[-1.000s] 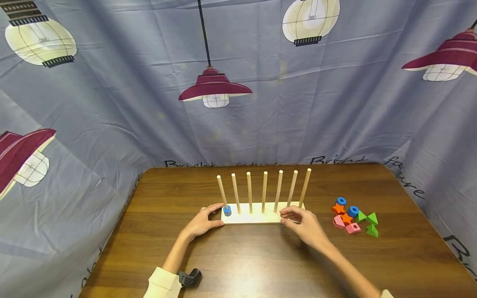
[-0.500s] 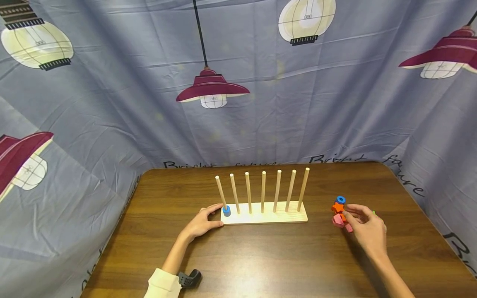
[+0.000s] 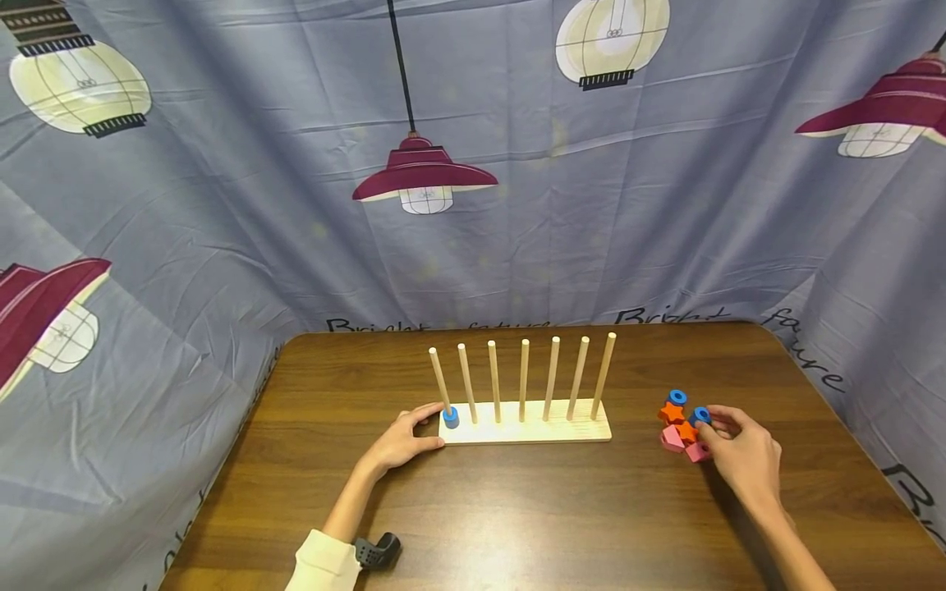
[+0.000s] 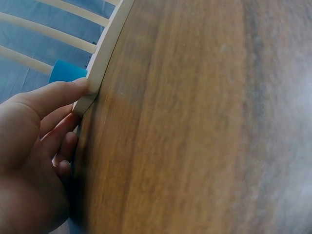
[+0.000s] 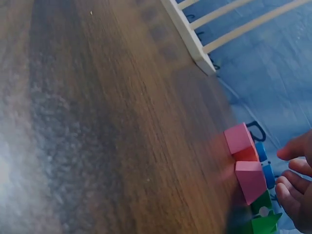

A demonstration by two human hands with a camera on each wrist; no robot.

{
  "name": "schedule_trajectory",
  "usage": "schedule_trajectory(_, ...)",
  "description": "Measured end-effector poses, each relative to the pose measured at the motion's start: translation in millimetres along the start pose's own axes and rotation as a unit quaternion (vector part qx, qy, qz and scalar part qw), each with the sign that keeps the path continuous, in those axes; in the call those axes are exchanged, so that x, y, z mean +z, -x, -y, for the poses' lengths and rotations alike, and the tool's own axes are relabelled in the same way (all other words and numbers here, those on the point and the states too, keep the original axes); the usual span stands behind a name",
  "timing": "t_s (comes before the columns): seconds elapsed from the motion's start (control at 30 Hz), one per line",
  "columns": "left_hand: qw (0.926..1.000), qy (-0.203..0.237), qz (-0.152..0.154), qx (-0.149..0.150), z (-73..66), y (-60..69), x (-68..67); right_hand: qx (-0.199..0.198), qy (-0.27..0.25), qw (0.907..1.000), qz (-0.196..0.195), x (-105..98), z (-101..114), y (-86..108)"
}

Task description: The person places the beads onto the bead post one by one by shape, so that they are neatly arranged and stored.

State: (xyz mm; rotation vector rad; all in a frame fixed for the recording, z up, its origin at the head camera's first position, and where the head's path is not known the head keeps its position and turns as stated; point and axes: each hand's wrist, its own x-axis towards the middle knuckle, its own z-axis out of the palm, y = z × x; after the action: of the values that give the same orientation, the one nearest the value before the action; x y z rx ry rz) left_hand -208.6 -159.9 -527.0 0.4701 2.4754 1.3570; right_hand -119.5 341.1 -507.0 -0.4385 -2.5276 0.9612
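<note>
On the right, we see the right hand, fingers parted. Just left lies the nearer blue ring, perhaps touching.

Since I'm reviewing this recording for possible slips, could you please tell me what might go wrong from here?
The right hand is at the blue ring nearest it, with orange stars and pink blocks packed close by, so it might knock or drag those along.

The left hand holds only the left end of the pegboard, so the board could swivel if its far end were bumped.
</note>
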Motion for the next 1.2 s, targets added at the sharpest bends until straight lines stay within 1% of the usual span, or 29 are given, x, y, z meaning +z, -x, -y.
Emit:
schedule_trajectory(0.23,1.0000,-0.002,-0.003,0.003,-0.9,-1.1,-0.4,-0.007,0.006,0.9999,-0.007,3,-6,-5.6)
schedule_trajectory(0.57,1.0000,-0.002,-0.002,0.008,0.6,-1.5,-0.4,-0.016,0.022,0.9995,0.016,5,-8,-14.9)
schedule_trajectory(0.83,1.0000,-0.001,-0.006,0.007,1.0,-2.2,-0.1,-0.043,0.053,0.9974,0.021,8,-6,-22.4)
schedule_trajectory(0.93,0.9999,-0.002,-0.006,0.011,1.2,-1.7,0.1,-0.045,0.054,0.9971,0.027,10,-5,-23.7)
schedule_trajectory(1.03,0.9997,-0.007,-0.011,0.022,1.6,-0.1,0.5,-0.046,0.058,0.9966,0.037,11,-5,-24.7)
schedule_trajectory(1.07,0.9993,-0.018,-0.012,0.031,1.8,0.4,0.7,-0.045,0.058,0.9965,0.041,11,-5,-25.3)
schedule_trajectory(1.1,0.9991,-0.020,-0.015,0.034,2.0,0.8,1.0,-0.045,0.058,0.9964,0.043,12,-6,-25.9)
schedule_trajectory(1.17,0.9988,-0.025,-0.017,0.038,2.6,0.9,1.4,-0.047,0.058,0.9963,0.043,12,-6,-26.4)
schedule_trajectory(1.2,0.9990,-0.022,-0.016,0.034,2.7,0.7,1.4,-0.049,0.058,0.9963,0.041,13,-6,-26.5)
